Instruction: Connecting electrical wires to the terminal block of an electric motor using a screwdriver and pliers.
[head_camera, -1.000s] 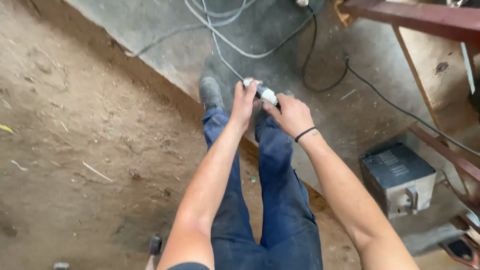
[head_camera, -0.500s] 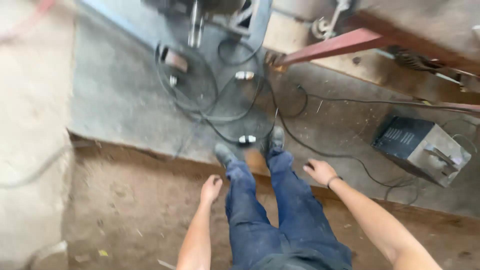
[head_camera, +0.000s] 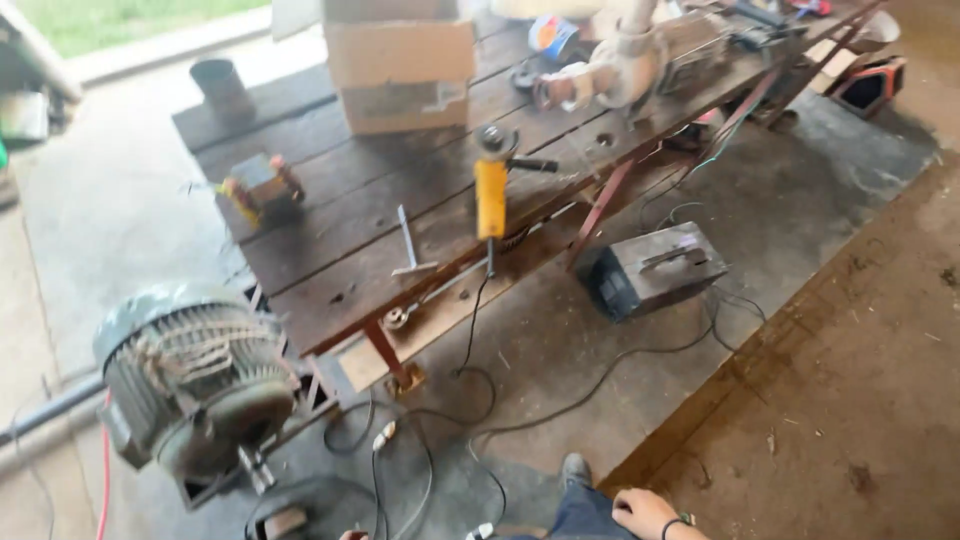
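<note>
Head view. The person's right hand (head_camera: 645, 512) rests loosely curled over the knee at the bottom edge, a dark band at the wrist, clamped on nothing. Only a sliver of the left hand (head_camera: 352, 535) shows at the lower border; whether it is open or closed cannot be told. Between the two hands a white plug (head_camera: 481, 531) lies on the concrete floor (head_camera: 830, 200), joined to black cables (head_camera: 480, 400) that loop across the slab. One cable runs up to the yellow angle grinder (head_camera: 491, 190), which lies untouched on the wooden workbench (head_camera: 330, 260).

Progress, as a judgement: the plug lies loose and neither hand grips it, so the cable work appears set down; the grinder is not yet taken up.

Containers: a cardboard box (head_camera: 400, 70) stands on the bench, its contents hidden from this angle. A dark round pot (head_camera: 220, 88) stands at the far bench corner, its inside unseen.

Also shown: a grey electric motor (head_camera: 190, 370) on the floor at left, and a dark metal welding unit (head_camera: 655, 268) beneath the bench at right.
</note>
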